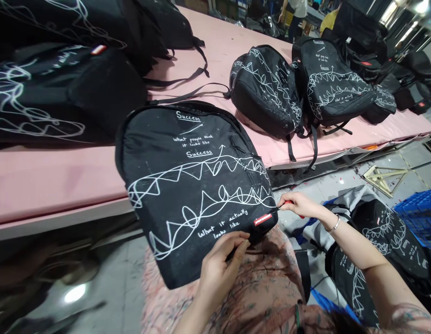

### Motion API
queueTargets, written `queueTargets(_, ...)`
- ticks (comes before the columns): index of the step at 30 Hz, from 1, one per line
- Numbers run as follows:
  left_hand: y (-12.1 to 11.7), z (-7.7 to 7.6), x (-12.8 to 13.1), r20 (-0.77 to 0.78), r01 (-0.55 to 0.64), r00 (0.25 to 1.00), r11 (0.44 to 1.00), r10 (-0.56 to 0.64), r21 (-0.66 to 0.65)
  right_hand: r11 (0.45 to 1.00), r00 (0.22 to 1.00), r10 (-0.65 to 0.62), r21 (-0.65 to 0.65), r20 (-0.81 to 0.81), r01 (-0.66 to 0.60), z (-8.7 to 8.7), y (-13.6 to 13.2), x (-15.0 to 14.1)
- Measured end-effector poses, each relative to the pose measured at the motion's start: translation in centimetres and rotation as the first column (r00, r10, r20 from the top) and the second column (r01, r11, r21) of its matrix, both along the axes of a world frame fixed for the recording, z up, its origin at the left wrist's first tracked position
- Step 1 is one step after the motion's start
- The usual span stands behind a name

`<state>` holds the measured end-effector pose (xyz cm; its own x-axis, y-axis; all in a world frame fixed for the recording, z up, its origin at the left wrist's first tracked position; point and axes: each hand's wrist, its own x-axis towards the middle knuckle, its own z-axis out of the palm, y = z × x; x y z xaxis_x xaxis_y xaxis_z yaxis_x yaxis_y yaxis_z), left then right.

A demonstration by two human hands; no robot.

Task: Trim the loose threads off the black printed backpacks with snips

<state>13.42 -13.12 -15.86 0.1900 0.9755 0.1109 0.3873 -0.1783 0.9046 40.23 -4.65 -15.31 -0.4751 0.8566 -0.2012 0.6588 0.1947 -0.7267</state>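
A black backpack (201,181) with white scribbled lines and lettering leans from the pink table's edge against my lap. My left hand (224,257) is closed in a pinch at its lower edge, just below the red-and-white label (263,219). My right hand (300,205) is closed around a small red-handled tool (289,202). The tool's thin dark tip points left, at the backpack's lower right corner beside the label. The tool's exact kind is partly hidden by my fingers.
More black printed backpacks (337,83) stand along the pink table (215,35), with others piled at left (62,93). On the lower right, backpacks (385,232) lie near a blue crate (419,208). A metal frame (385,178) sits on the floor. People stand in the background.
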Motion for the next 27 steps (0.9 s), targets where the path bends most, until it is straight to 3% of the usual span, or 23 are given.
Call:
queueTargets(11, -0.1, 0.1, -0.1, -0.014, 0.006, 1.000, 1.000, -0.005, 0.005, 0.989, 0.991, 0.093, 0.105, 0.101, -0.103, 1.3, -0.2, -2.3)
queueTargets(27, -0.2, 0.0, -0.1, 0.026, -0.014, 1.000, 1.000, 0.014, 0.002, 0.985, 0.962, 0.107, 0.108, 0.252, -0.137, 2.8, -0.5, -4.6)
